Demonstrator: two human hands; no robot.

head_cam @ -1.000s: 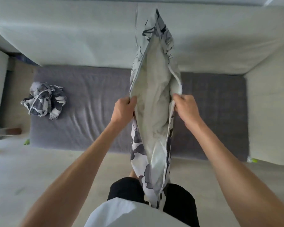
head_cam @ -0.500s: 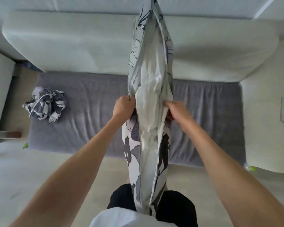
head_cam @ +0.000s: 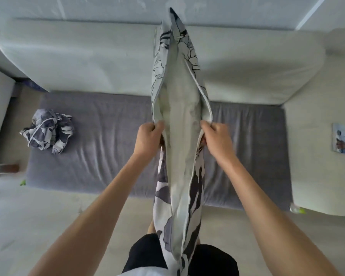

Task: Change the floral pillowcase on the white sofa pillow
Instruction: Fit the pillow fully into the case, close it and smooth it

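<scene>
I hold a floral pillowcase [head_cam: 161, 196], grey, black and white, upright in front of me over the sofa. The white pillow [head_cam: 180, 124] shows through its open side. My left hand [head_cam: 148, 137] grips the left edge of the opening and my right hand [head_cam: 215, 138] grips the right edge, pulling the two edges apart. The case's lower end hangs down to my lap. A second floral pillowcase [head_cam: 48, 132] lies crumpled on the left end of the sofa seat.
The sofa has a grey seat cushion [head_cam: 100, 148], a white backrest [head_cam: 88, 58] and a white armrest [head_cam: 317, 148] on the right with a small picture card [head_cam: 344, 140] on it. Pale floor lies between me and the sofa.
The opening was pressed nearly closed half a second ago; my hands have now moved apart and spread it wide again, showing more of the white pillow.
</scene>
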